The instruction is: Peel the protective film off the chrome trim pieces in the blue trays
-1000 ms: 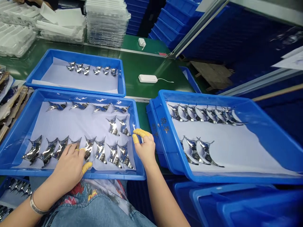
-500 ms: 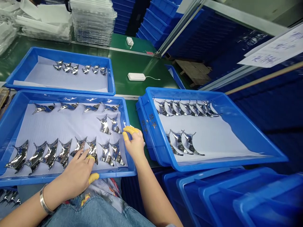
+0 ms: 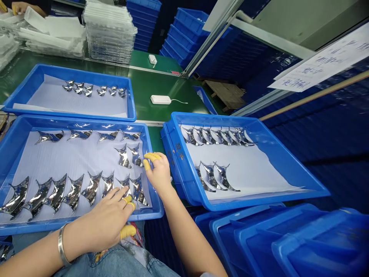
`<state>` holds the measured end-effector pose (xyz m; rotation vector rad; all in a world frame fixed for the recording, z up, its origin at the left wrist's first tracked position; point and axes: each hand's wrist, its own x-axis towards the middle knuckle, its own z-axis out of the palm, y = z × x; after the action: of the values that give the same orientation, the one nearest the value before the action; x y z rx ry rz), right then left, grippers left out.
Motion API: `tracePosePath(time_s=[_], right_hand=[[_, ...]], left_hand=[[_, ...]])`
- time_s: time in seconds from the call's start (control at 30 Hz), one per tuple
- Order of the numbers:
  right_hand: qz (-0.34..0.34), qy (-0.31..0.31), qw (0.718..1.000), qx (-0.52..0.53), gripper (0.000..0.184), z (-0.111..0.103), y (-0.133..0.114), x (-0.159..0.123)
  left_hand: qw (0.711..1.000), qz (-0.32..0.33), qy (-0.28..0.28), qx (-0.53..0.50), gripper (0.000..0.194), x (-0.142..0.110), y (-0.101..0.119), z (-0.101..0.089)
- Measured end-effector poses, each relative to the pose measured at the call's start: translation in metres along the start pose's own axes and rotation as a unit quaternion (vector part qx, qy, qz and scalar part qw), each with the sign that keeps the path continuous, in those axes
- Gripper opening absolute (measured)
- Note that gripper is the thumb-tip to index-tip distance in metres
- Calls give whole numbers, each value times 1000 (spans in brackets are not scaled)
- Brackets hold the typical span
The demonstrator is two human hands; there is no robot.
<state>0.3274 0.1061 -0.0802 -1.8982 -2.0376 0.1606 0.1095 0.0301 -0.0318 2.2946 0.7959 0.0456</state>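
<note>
Blue tray [image 3: 86, 122] of chrome pieces [image 3: 57, 194], two hands attending

Head view, one lot:
- Near row: eight pieces on the white liner [image 3: 77, 156], close to the tray's front edge. Beyond: two at the right, four along the back wall.
- My left hand [image 3: 108, 221]: palm down, fingers extended and unclenched, fingertips over the second piece from the right in the near row. Contact seems likely; I see nothing enclosed.
- My right hand [image 3: 158, 173]: at the tray's right wall, thumb and forefinger almost meeting. Whether it pinches the rim, I cannot tell.
- Yellow finger covers [image 3: 128, 231]: on both hands.
- Alongside: right-hand tray [image 3: 288, 165], two rows of like pieces; far tray [image 3: 131, 98], six smaller ones, on the green bench [image 3: 178, 86].

Hazards, in my judgement: a sideways nudge could knock neighbours together and scratch the polish; bare fingertips could smudge it; sharp tips could snag the liner; uneven pressure on the rim could slide the pieces.
</note>
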Motion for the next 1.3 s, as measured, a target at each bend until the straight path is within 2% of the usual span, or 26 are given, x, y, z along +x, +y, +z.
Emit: tracePosePath(time_s=[0.1, 0.23, 0.33, 0.5, 0.63, 0.8, 0.9, 0.97, 1.13, 1.2, 1.3], right_hand=[[-10, -61, 997, -42, 24, -2, -13, 39], [-18, -150, 983, -109, 21, 10, -28, 92], [-27, -201, 967, -152, 24, 23, -35, 114], [-26, -239, 954, -177, 28, 33, -35, 117], [-6, -231, 963, -141, 29, 32, -34, 115], [29, -182, 983, -14, 22, 12, -36, 109], [35, -154, 980, 117, 16, -11, -42, 88], [26, -156, 960, 230, 20, -25, -50, 66], [0, -191, 863, 468, 52, -47, -80, 2], [16, -195, 813, 549, 47, -50, -92, -17], [66, -204, 728, 651, 26, -55, -105, -37]], left_hand=[[1000, -23, 9, -2, 27, -12, -10, -2], [998, -55, 28, -6, 30, -27, -20, -1], [996, -71, 47, -13, 28, -37, -24, 2], [993, -85, 77, -24, 24, -47, -31, 10], [991, -88, 102, -25, 24, -49, -36, 16], [983, -86, 159, -26, 27, -50, -44, 16], [970, -98, 218, -33, 30, -52, -49, 9], [957, -113, 265, -40, 36, -51, -50, 3], [911, -141, 382, -64, 54, -46, -38, -7], [896, -119, 418, -86, 55, -46, -31, -10], [892, -63, 436, -100, 39, -49, -24, -17]])
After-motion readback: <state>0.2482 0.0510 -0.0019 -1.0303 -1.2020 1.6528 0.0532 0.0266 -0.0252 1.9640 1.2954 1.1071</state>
